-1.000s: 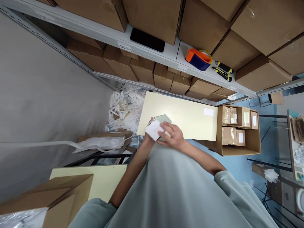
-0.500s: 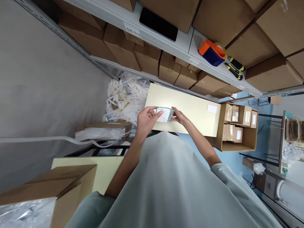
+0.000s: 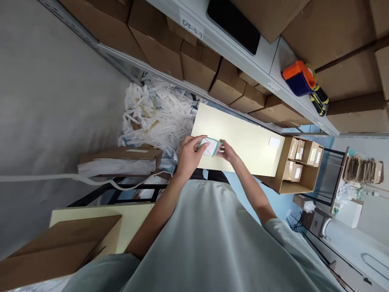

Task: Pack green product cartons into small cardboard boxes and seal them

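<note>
Between my two hands is a small white packet with green edges [image 3: 208,147], held above the cream-coloured table [image 3: 237,134]. My left hand [image 3: 190,153] grips its left end, thumb on top and fingers curled at the far side. At the packet's right end, my right hand [image 3: 226,151] holds the edge with its fingers bent round it. What is inside the packet cannot be made out. A white label [image 3: 274,141] lies on the table's right part, apart from both hands.
A shelf with cardboard boxes [image 3: 199,61] runs along the far side, bearing a black phone [image 3: 234,25], an orange and blue tape dispenser [image 3: 299,78] and yellow-black cutters [image 3: 318,100]. Shredded paper [image 3: 158,109] heaps up at left. A divided carton [image 3: 296,187] stands right.
The view has shifted and turned, so the shelf and its tools appear larger and farther right. Both hands keep their hold on the packet, which looks slightly more tilted.
</note>
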A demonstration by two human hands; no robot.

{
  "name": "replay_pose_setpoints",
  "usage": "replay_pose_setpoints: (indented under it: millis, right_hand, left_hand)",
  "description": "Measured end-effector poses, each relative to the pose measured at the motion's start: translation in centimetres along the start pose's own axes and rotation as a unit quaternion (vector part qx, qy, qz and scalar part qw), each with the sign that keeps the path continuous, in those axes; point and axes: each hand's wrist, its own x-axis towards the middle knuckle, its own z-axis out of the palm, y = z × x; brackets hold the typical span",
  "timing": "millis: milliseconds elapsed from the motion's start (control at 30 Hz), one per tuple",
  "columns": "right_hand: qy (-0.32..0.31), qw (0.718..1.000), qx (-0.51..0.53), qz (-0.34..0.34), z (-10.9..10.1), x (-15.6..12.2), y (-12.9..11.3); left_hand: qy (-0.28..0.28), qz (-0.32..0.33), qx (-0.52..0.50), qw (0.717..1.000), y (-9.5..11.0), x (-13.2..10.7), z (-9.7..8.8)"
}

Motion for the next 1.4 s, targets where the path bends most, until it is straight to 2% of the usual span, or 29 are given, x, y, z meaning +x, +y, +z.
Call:
replay_pose_setpoints:
  millis: [33, 100, 167, 200, 267, 400, 467, 567, 667, 767, 867, 933, 1000, 1100, 1167, 1233, 1333, 1400]
  right_hand:
    - [0.002, 0.999, 0.002, 0.046, -0.7, 1.5, -0.1]
    - [0.011, 0.983, 0.01, 0.181, -2.2, 4.8, -0.9]
    - [0.028, 0.965, -0.036, 0.258, -3.2, 8.1, -2.3]
    - [0.03, 0.961, -0.081, 0.261, -3.4, 9.7, -3.1]
    - [0.015, 0.96, -0.184, 0.211, -3.1, 12.6, -4.8]
    - [-0.041, 0.942, -0.293, 0.16, 0.0, 15.8, -7.2]
    - [-0.07, 0.938, -0.301, 0.155, 1.5, 16.0, -7.9]
    - [-0.075, 0.941, -0.297, 0.142, 2.3, 14.9, -8.2]
    - [-0.038, 0.951, -0.292, 0.096, 1.2, 12.2, -8.3]
    - [-0.015, 0.966, -0.257, 0.026, -0.5, 7.6, -7.9]
    - [-0.007, 0.98, -0.195, -0.027, -1.2, 1.3, -6.4]
    - [-0.024, 0.984, -0.157, -0.077, -0.5, -3.0, -4.6]
    - [-0.069, 0.981, -0.121, -0.135, 1.1, -6.9, -2.8]
    - [-0.169, 0.959, -0.09, -0.207, 4.7, -12.3, -1.7]
    - [-0.244, 0.933, -0.081, -0.251, 7.0, -15.7, -2.2]
    - [-0.305, 0.905, -0.078, -0.287, 8.4, -18.8, -3.4]
    - [-0.353, 0.874, -0.083, -0.324, 8.9, -22.4, -5.4]
    - [-0.369, 0.859, -0.09, -0.342, 8.6, -24.3, -6.3]
  left_hand:
    - [0.023, -0.014, -0.025, 0.999, -1.0, 0.2, -0.1]
    - [0.078, -0.063, -0.099, 0.99, -3.4, 0.5, 0.3]
    - [0.122, -0.131, -0.189, 0.965, -6.1, 0.9, 1.6]
    - [0.134, -0.163, -0.23, 0.95, -7.4, 1.2, 2.5]
    - [0.137, -0.222, -0.31, 0.914, -9.5, 1.6, 4.4]
    - [0.129, -0.287, -0.447, 0.837, -11.7, 2.4, 7.0]
    - [0.137, -0.303, -0.469, 0.818, -12.2, 2.9, 7.5]
    - [0.151, -0.3, -0.478, 0.812, -12.6, 3.4, 7.3]
    - [0.171, -0.283, -0.485, 0.81, -13.0, 2.8, 6.2]
    - [0.195, -0.254, -0.491, 0.81, -13.0, 0.5, 4.5]
    - [0.226, -0.212, -0.499, 0.809, -12.6, -3.7, 2.1]
    - [0.262, -0.176, -0.504, 0.804, -12.7, -7.8, 0.3]
    - [0.312, -0.139, -0.504, 0.793, -13.1, -13.0, -1.6]
    - [0.396, -0.088, -0.484, 0.775, -14.5, -22.8, -3.6]
    - [0.451, -0.062, -0.466, 0.759, -15.6, -30.0, -4.0]
    - [0.508, -0.045, -0.453, 0.731, -16.7, -36.9, -3.7]
    - [0.593, -0.035, -0.444, 0.671, -18.1, -45.6, -2.8]
    - [0.634, -0.023, -0.443, 0.633, -19.0, -49.8, -2.4]
